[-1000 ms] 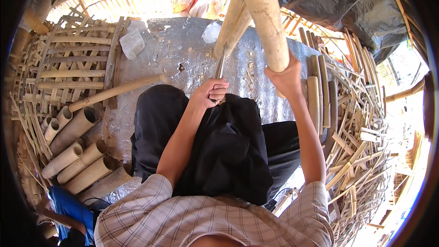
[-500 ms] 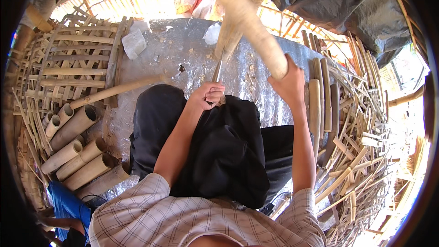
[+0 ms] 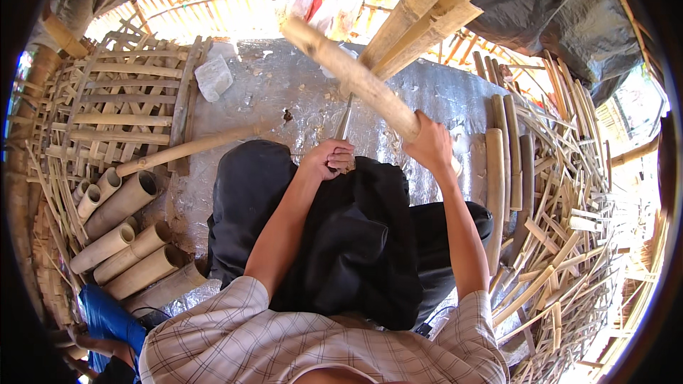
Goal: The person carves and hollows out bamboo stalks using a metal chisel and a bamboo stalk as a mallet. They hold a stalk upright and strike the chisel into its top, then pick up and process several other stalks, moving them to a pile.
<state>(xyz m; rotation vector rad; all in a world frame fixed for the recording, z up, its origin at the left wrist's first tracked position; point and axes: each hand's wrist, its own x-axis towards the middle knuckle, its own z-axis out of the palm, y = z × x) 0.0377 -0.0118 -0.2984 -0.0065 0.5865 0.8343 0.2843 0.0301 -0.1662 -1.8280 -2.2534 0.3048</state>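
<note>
My left hand (image 3: pixel 329 160) is closed around the handle of a long metal blade (image 3: pixel 344 122), which points away from my lap. The blade's far part disappears under the lower end of an upright bamboo tube (image 3: pixel 405 23), split open lengthwise at its top. My right hand (image 3: pixel 431 144) grips the near end of a thick bamboo stick (image 3: pixel 348 71). That stick slants up to the left and crosses in front of the split tube's lower part. Whether the stick touches the blade or the tube, I cannot tell.
Cut bamboo tubes (image 3: pixel 131 259) lie at my left, near a woven bamboo panel (image 3: pixel 128 96). Long bamboo pieces (image 3: pixel 495 192) and a heap of split strips (image 3: pixel 562 263) are at my right. A whitish block (image 3: pixel 213 77) sits on the metal sheet (image 3: pixel 249 103). Another person's blue-clad leg (image 3: pixel 114 320) shows lower left.
My right hand has brought the bamboo stick down and left from its raised position. The split tube now leans further right, its open top in view. My left hand still grips the blade's handle.
</note>
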